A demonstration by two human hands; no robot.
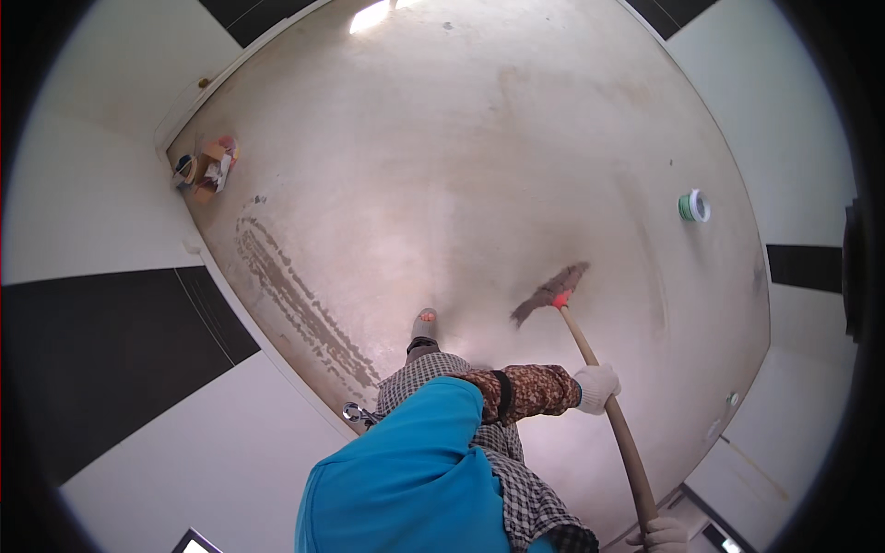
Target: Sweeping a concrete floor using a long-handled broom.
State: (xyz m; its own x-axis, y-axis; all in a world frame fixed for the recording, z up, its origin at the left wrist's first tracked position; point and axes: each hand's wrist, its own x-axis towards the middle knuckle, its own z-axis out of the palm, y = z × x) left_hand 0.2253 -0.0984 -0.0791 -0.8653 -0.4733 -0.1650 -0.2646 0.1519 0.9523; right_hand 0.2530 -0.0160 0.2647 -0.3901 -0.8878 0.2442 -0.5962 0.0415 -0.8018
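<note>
A mop with a long wooden handle (613,405) and a dark, shaggy head (556,288) slants across the right half of the head view. Its head rests on the pale floor, joined to the handle by a red socket (560,300). My left hand (597,387), in a white knitted glove, wraps round the middle of the handle, with my brown patterned sleeve (532,391) reaching across my body. Lower down, my right hand (666,535), also gloved, grips near the handle's end; the picture's lower edge partly cuts it off.
A bucket (694,205) lies or leans at the right. Against the left wall sits a cardboard box (212,175) holding odds and ends. A dark wet-looking streak (304,309) runs along the left side of the floor (396,147). My sandalled foot (425,324) is ahead of me.
</note>
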